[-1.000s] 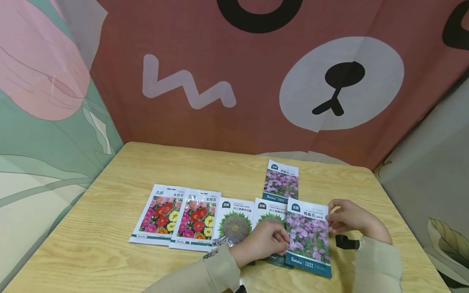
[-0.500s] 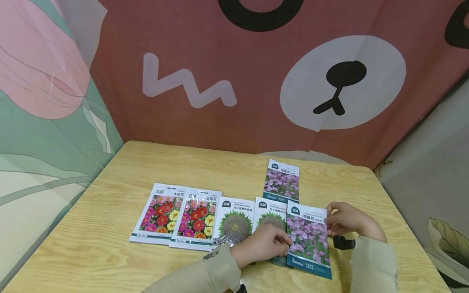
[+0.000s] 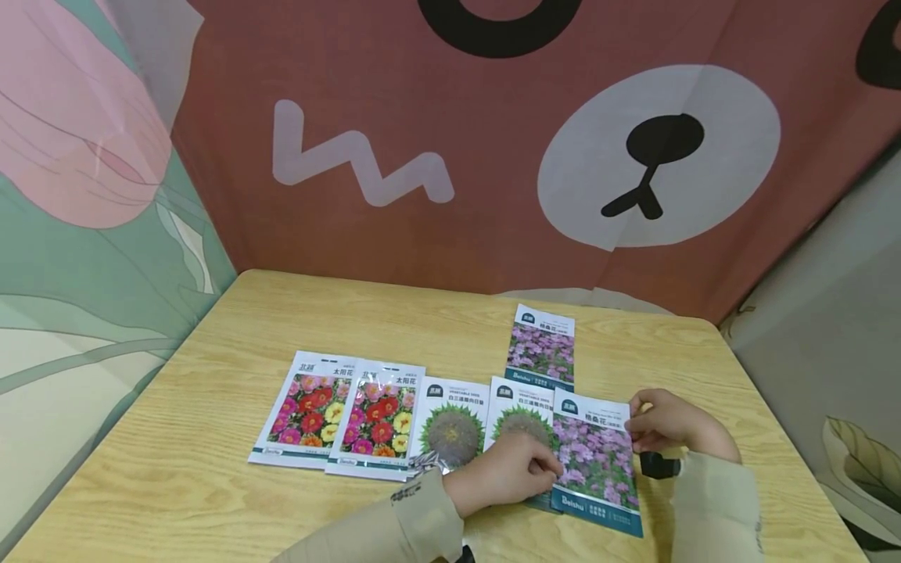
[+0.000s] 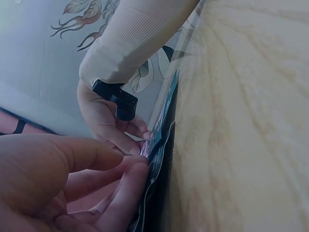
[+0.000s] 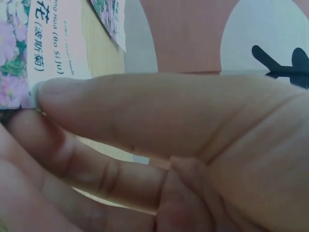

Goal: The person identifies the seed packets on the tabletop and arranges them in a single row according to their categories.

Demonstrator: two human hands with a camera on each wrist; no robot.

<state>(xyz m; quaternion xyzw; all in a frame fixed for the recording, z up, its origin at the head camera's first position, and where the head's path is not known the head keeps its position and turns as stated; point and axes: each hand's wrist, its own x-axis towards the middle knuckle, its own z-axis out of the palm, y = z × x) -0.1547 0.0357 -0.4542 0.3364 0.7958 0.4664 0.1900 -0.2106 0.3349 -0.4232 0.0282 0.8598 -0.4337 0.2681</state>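
Observation:
A seed packet with pink-purple flowers (image 3: 594,450) lies at the right end of a row, its left side overlapping a sunflower seed packet (image 3: 524,414). My right hand (image 3: 676,426) pinches its upper right edge; the right wrist view shows the thumb (image 5: 87,99) on the printed face and a finger beneath. At the opposite edge, my left hand (image 3: 510,469) has bent fingers, their tips meeting at the packet's edge in the left wrist view. That hand covers the lower part of the sunflower packet. Another purple-flower packet (image 3: 540,348) lies just behind the row.
Left of my left hand lie another sunflower packet (image 3: 454,426) and two overlapping packets with red and yellow flowers, the right one (image 3: 376,422) over the left one (image 3: 306,410). The wooden table (image 3: 176,453) meets a printed bear backdrop (image 3: 422,250).
The purple-flower packet in my hands has slid slightly toward the table's near side, its top edge now lower. My right hand has moved slightly left, my left slightly right.

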